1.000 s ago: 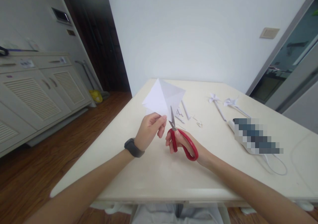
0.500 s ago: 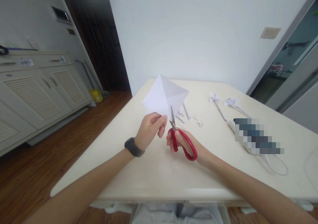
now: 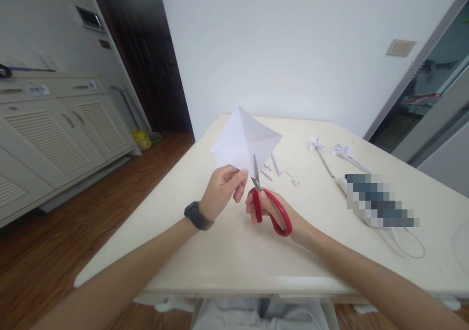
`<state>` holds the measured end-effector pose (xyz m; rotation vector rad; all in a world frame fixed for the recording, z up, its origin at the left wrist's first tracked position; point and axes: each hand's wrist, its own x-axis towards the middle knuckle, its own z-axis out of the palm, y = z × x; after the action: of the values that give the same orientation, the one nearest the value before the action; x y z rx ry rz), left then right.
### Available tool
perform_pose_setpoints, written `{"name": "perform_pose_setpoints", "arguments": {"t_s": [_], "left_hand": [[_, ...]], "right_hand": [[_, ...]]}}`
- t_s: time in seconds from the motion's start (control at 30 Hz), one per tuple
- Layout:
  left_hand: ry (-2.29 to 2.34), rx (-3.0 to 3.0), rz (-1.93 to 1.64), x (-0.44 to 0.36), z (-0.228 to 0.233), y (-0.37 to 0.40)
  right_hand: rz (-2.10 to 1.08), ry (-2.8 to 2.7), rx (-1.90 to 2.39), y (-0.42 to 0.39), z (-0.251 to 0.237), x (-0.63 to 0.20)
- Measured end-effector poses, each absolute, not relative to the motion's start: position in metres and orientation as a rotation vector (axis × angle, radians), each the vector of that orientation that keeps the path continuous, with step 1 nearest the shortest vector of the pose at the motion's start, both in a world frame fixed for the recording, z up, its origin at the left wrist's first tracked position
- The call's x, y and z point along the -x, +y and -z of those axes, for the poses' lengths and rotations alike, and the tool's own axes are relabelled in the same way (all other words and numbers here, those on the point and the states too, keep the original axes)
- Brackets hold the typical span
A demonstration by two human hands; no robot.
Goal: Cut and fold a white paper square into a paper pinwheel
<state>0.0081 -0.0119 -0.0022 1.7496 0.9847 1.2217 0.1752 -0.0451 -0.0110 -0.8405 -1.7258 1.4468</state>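
Observation:
A creased square of white paper [image 3: 234,142] is pinched at its near corner by my left hand [image 3: 227,186], which wears a black band on the wrist. My right hand [image 3: 269,208] grips red-handled scissors [image 3: 280,213] just to the right of it. The scissor blades are parted and point away from me, lying close to the paper's near right edge. Whether the paper sits between the blades, I cannot tell. Beyond the scissors, a rolled paper stick [image 3: 276,164] and small white scraps [image 3: 295,181] lie on the table.
Two paper pinwheels on sticks, one [image 3: 321,154] left of the other [image 3: 344,151], lie at the right of the cream table [image 3: 205,266]. Nearer stands a white device with a blurred part and a cord [image 3: 414,254]. A white wall [image 3: 278,51] rises behind the table.
The paper has shifted slightly to the right and its far corner has risen a little. Both hands stay almost where they were, with the scissors still parted.

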Motion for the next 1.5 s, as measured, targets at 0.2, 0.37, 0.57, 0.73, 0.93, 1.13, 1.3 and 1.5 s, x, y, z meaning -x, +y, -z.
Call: {"name": "perform_pose_setpoints", "arguments": {"t_s": [0.2, 0.37, 0.57, 0.73, 0.93, 1.13, 1.3, 1.5], "left_hand": [[0.985, -1.758, -1.236, -0.008, 0.003, -0.011], [0.992, -1.753, -1.228, -0.008, 0.003, -0.012], [0.98, -1.759, -1.225, -0.008, 0.002, -0.012], [0.956, -1.742, -1.244, -0.008, 0.004, -0.011], [0.958, -1.739, -1.246, -0.009, 0.003, -0.011], [0.944, -1.745, -1.241, -0.008, 0.004, -0.011], [0.938, -1.742, -1.239, -0.008, 0.005, -0.01], [0.935, -1.748, -1.236, -0.008, 0.005, -0.01]], "right_hand": [[-1.444, -1.721, 0.812, -0.043, 0.014, -0.174], [-1.45, -1.725, 0.815, -0.045, 0.011, -0.175], [-1.439, -1.725, 0.823, -0.046, 0.01, -0.175], [-1.431, -1.728, 0.82, -0.045, 0.013, -0.175], [-1.433, -1.72, 0.799, -0.044, 0.014, -0.174], [-1.439, -1.716, 0.773, -0.044, 0.016, -0.175], [-1.428, -1.706, 0.762, -0.038, 0.028, -0.173], [-1.452, -1.693, 0.735, -0.036, 0.034, -0.173]]}}
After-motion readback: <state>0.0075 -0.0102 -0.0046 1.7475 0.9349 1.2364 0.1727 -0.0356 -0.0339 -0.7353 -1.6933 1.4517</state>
